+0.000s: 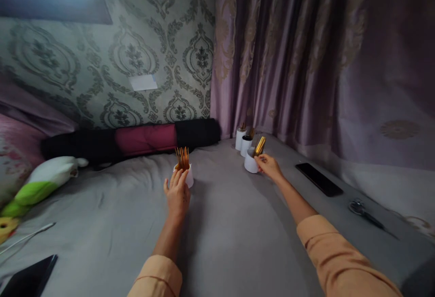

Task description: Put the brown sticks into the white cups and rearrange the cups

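Observation:
My left hand (178, 194) reaches to a white cup (189, 177) in which golden forks (182, 156) stand tines up. Its fingers are stretched and somewhat spread, lying in front of the cup with the tips near its rim and the fork stems. The thumb is hidden. Further right, my right hand (269, 166) pinches at the rim of another white cup (250, 165). Golden utensils (260, 146) lean out of that cup above my fingertips; their kind is too small to tell. The fingertips overlap the rim and the utensils' lower ends.
Two more white cups (240, 139) with utensils stand behind, by the curtain (288, 70). A black phone (319, 179) and a dark-handled tool (365, 213) lie on the grey sheet (238, 242) at right. A black-and-maroon roll (146, 139), plush toy (44, 184), cable (30, 236) and dark tablet-like slab (30, 276) are left.

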{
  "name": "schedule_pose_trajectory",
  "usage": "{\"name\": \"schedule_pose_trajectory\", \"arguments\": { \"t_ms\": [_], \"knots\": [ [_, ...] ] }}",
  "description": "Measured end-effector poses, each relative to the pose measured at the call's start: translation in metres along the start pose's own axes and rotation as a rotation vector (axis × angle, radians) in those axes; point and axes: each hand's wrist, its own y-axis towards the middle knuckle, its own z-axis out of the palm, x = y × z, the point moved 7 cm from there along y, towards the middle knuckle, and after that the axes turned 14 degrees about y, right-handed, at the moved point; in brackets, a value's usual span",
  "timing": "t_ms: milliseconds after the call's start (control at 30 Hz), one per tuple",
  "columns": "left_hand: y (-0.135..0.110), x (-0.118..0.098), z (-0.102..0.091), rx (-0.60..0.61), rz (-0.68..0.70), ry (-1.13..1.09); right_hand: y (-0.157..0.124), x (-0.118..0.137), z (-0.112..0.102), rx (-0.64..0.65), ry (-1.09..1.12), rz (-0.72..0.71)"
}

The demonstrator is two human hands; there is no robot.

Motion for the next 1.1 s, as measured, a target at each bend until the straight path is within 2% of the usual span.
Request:
{"name": "schedule_pose_trajectory", "arguments": {
  "t_ms": [333, 1100],
  "knots": [
    [0.003, -0.003, -0.005, 0.023, 0.011, 0.016, 0.024, -0.013, -0.006, -0.141, -0.058, 0.007],
    [0.007, -0.006, -0.011, 0.018, 0.002, 0.044, 0.034, -0.01, 0.004, -0.183, -0.116, 0.032]
  ]
}}
